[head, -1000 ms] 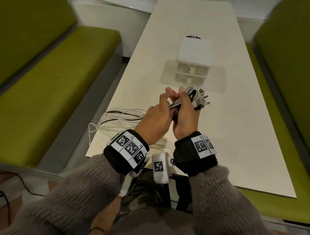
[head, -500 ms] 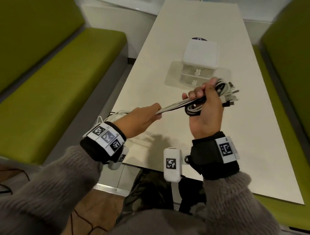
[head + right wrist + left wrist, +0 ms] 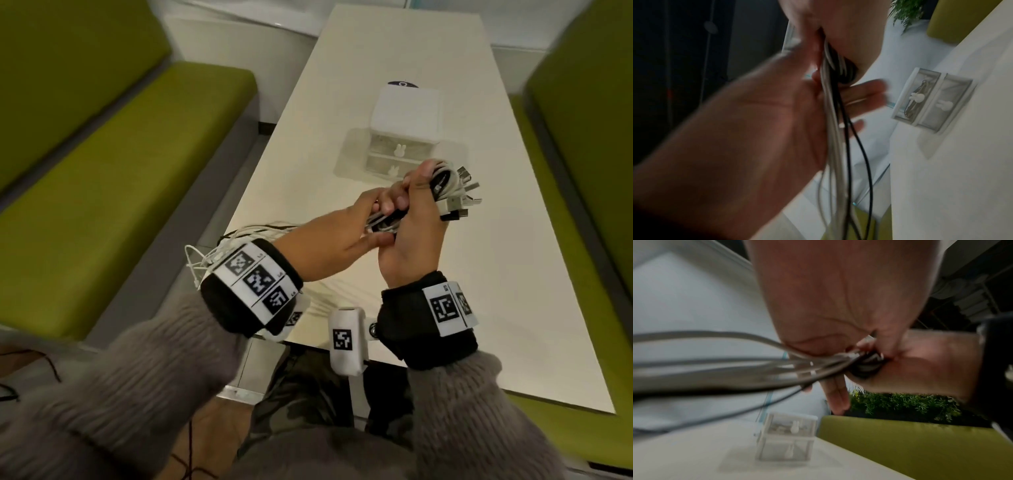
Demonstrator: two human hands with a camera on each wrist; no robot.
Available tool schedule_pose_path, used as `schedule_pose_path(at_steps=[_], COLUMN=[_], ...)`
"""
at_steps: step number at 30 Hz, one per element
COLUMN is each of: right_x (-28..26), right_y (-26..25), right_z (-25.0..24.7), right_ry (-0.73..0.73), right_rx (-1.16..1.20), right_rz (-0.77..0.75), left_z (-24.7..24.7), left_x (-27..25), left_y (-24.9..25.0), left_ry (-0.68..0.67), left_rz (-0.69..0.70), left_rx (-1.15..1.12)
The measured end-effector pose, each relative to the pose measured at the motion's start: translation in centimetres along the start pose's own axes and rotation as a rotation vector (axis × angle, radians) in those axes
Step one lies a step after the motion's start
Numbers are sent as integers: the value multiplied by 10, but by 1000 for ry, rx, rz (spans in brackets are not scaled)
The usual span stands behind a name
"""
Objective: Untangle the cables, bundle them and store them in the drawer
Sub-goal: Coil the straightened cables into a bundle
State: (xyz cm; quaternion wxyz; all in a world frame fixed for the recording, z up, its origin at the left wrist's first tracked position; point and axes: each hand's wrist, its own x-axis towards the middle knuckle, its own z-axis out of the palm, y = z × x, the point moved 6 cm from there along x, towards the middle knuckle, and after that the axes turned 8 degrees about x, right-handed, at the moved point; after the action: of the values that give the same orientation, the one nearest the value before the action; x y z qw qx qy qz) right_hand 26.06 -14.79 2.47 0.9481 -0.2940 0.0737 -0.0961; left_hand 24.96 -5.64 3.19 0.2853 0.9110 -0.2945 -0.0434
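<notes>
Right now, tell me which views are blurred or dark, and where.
Head view: sharp in the middle, wide-angle bending at the edges, the drawer unit casting a soft shadow. Left wrist view: motion-smeared cables, dim. Right wrist view: darkest, with the left hand blurred, yet the drawers stay readable.

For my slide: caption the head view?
Both hands coil white and black cables before a white two-drawer box.

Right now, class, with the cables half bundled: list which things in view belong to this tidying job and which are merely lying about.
Belong to the job:
- cable bundle, gripped by the right hand
- loose cable lengths, fed in by the left hand
- drawer unit, both drawers closed

Lying about:
- white table
- green benches
- dark oval object behind the unit
- plant
</notes>
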Motion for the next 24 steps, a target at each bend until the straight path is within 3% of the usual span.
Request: schedule_pose_path(at_steps=[2,7,11,19,24], right_x=[0,-3,-3,7,12], right_y=[-2,-1,-2,-30,-37], right_z=[-4,-16,-17,-20,-23], right_ry=[14,71,95,70,-15], right_rx=[10,-27,28,-8,-370], right_rz=[-8,-4,30,5,52], left_z=[9,24,22,18,2], left_x=[5,-7,-20,-41,-50], left_y=[-2,-22,-36,-70,-69], left_ry=[38,-45,-47,-48,-62], left_rz=[-30,-77,-94,-173,-166], left_rx=[-41,228,289,100,10])
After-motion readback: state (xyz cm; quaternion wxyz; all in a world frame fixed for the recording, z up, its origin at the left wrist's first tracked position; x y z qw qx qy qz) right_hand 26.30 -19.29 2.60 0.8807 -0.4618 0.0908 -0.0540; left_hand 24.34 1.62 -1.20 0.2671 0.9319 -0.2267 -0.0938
